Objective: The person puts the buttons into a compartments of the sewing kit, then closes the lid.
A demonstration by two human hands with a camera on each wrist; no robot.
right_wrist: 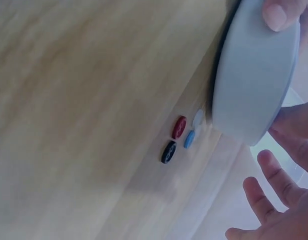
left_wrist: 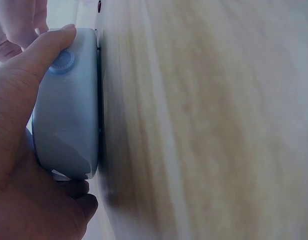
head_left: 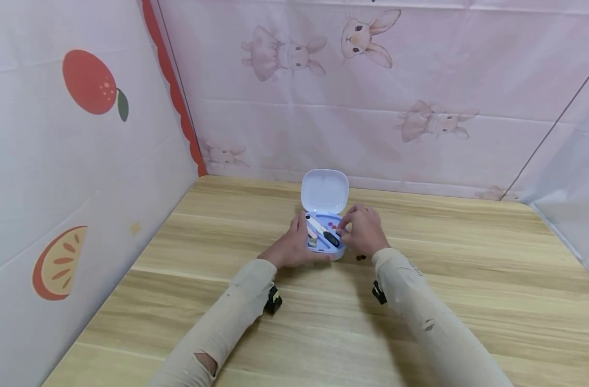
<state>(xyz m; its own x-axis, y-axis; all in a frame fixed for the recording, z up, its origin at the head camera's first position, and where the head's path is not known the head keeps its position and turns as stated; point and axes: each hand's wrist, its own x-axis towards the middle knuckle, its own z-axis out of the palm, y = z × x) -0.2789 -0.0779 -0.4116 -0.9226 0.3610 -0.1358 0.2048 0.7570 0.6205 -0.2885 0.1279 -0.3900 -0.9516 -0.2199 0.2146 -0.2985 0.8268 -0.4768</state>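
Observation:
A small light-blue sewing box point(head_left: 340, 255) stands on the table with its lid point(head_left: 325, 189) raised at the back. My left hand point(head_left: 294, 247) grips its left side, the thumb stretched along the front wall beside a round blue catch point(left_wrist: 62, 61). Inside lie a black-and-white tool point(head_left: 331, 238), a small silvery round piece point(head_left: 312, 242) and colored buttons point(head_left: 330, 224). Over the right compartment, my right hand point(head_left: 364, 231) dips thumb and forefinger past the rim; I cannot tell whether they pinch anything. Its other fingers point(right_wrist: 274, 180) spread outside the box.
Beside the box's right side lie several loose buttons on the wood: a red one point(right_wrist: 179, 127), a black one point(right_wrist: 168, 152), a blue one point(right_wrist: 189, 139) and a whitish one point(right_wrist: 198, 118). A pink rabbit-print curtain point(head_left: 362, 134) hangs behind the wooden table point(head_left: 468, 279).

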